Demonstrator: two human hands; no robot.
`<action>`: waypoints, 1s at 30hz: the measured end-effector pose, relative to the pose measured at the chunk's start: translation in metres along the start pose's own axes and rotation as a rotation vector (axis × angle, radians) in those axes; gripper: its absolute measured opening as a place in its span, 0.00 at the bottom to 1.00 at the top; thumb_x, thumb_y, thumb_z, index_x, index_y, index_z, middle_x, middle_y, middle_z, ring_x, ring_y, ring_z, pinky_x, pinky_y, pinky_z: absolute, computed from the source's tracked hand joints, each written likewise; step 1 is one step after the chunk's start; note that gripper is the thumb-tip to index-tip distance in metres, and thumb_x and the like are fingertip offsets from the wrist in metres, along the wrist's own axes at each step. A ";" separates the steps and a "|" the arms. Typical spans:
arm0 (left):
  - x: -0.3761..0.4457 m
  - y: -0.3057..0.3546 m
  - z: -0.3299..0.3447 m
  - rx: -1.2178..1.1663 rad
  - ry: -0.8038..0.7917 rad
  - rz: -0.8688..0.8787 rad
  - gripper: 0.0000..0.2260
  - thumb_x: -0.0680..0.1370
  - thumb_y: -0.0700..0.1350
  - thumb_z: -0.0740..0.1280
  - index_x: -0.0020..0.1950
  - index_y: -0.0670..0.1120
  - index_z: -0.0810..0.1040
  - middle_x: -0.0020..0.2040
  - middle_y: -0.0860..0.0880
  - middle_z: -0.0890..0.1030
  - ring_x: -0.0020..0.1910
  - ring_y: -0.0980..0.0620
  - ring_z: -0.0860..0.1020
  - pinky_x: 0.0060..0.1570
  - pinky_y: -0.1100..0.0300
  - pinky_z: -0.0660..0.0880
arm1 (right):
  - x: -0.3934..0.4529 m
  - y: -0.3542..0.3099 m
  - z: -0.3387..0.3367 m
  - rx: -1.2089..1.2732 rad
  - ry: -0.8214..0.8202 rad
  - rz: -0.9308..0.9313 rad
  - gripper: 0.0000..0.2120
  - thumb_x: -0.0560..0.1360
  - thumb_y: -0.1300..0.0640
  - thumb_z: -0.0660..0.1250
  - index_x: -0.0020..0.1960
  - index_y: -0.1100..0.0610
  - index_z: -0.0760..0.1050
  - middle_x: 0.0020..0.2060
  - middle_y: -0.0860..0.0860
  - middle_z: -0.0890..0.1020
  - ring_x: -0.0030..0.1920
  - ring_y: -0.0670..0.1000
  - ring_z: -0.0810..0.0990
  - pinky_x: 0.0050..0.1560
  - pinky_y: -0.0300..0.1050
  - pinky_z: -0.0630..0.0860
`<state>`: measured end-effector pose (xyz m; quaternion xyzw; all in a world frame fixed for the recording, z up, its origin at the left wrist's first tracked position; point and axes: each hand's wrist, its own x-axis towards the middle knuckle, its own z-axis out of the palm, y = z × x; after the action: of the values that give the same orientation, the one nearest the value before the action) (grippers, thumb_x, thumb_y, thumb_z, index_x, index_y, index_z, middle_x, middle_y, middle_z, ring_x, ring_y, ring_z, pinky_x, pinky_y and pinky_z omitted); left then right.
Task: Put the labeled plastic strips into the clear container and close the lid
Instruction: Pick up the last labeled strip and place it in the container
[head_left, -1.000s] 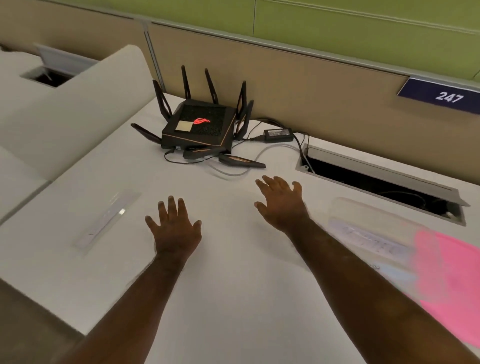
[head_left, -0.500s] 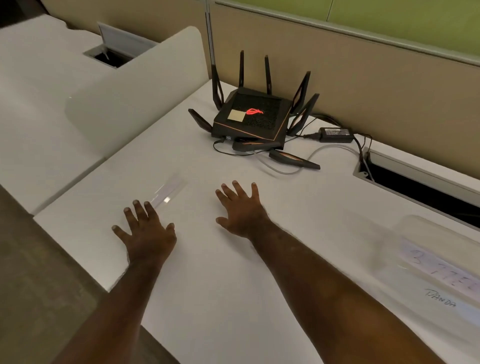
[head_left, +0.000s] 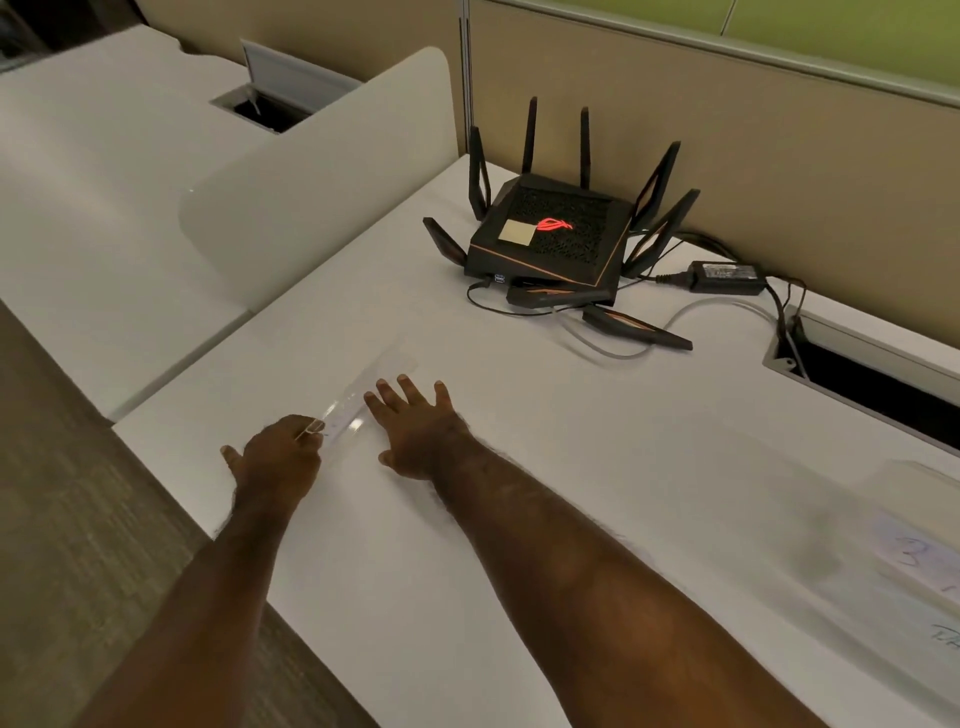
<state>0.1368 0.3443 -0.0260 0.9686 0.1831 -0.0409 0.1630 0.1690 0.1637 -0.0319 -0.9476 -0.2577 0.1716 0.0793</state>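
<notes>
Left hand (head_left: 275, 460) pinches clear strip (head_left: 363, 389) near counter (head_left: 519, 519) left edge | right hand (head_left: 415, 436) fingers (head_left: 387, 397) spread, empty | we judge the flat, slick strip may slip off the edge.

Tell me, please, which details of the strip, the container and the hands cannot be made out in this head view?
- Clear container: blurred and cut off by the right edge; lid state and handwriting unreadable.
- Plastic strip: transparent, nearly invisible against the desk; label unreadable.
- Left hand: curled fingers hide its grip on the strip's end.
- Right hand: contact with the strip unclear.
</notes>
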 end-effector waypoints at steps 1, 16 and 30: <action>0.000 0.001 -0.003 -0.053 -0.008 0.027 0.10 0.79 0.45 0.63 0.55 0.50 0.82 0.55 0.46 0.83 0.58 0.41 0.78 0.70 0.35 0.57 | -0.001 0.000 0.000 0.002 0.008 0.000 0.38 0.78 0.47 0.61 0.79 0.52 0.42 0.79 0.50 0.45 0.78 0.55 0.43 0.74 0.66 0.44; -0.049 0.078 -0.048 -0.739 -0.585 0.084 0.06 0.76 0.46 0.70 0.51 0.48 0.85 0.49 0.49 0.86 0.56 0.57 0.79 0.62 0.57 0.64 | -0.098 0.103 -0.019 -0.020 0.297 0.149 0.38 0.77 0.64 0.62 0.78 0.45 0.46 0.79 0.50 0.50 0.78 0.54 0.48 0.72 0.64 0.54; -0.095 0.181 -0.035 -0.572 -0.779 0.429 0.24 0.74 0.55 0.69 0.69 0.51 0.75 0.60 0.52 0.81 0.61 0.52 0.78 0.65 0.51 0.71 | -0.255 0.205 -0.049 0.126 0.333 0.322 0.32 0.73 0.46 0.71 0.74 0.44 0.63 0.72 0.46 0.71 0.71 0.50 0.67 0.69 0.50 0.58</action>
<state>0.1158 0.1645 0.0745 0.8141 -0.0897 -0.3120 0.4814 0.0750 -0.1462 0.0370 -0.9849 -0.0754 0.0393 0.1509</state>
